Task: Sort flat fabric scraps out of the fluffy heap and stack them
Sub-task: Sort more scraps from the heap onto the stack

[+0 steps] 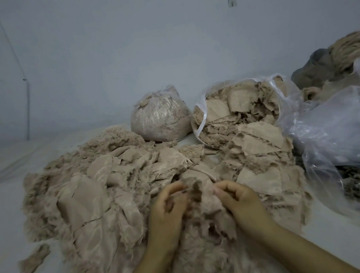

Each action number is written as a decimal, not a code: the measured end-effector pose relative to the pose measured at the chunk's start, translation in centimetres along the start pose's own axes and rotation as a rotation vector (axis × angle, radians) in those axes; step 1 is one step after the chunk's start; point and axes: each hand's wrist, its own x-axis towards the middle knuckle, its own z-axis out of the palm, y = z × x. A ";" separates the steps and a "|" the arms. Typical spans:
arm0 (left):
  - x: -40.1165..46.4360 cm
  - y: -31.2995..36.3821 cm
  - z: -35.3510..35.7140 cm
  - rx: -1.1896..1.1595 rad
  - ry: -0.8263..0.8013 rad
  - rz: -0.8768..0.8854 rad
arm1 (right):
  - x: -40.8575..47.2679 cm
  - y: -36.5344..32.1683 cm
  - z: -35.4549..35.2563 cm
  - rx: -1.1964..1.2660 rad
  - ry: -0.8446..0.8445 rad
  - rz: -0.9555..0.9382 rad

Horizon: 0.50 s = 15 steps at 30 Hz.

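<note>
- Both hands work at the near middle of the heap, which spreads over a pale surface; whether that is a floor or a tabletop cannot be told.
- Left hand: fingers curled, pinching a tuft of dark fluff at the left edge of one scrap.
- Right hand: thumb and fingers closed on the same scrap's right edge.
- The scrap lies directly between the two hands, touching both; it runs from the fingertips back toward the person, its near end buried in fluff.
- Neither hand is nearer; the piece is shared. Judgement: the coming move is a pull apart or a lift, freeing the scrap from the fluff clinging to it.
- Flat pieces already laid over one another sit just right of the right hand, forming a stack. So the right hand is the nearer one for placing.
- Behind: a tied bag and an open bag of cuttings, both well apart from the hands.
- Risk: fluff rides along with the scrap.
</note>
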 end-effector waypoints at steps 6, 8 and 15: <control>-0.3 0.0 0.7 0.042 -0.177 -0.009 | -0.1 -0.3 0.3 0.347 -0.159 0.230; -0.3 0.1 1.0 0.020 -0.123 -0.001 | -0.1 -0.1 0.2 0.325 -0.137 0.230; 0.1 0.0 0.9 0.134 -0.021 -0.011 | -0.3 -0.2 1.0 -0.020 -0.043 0.063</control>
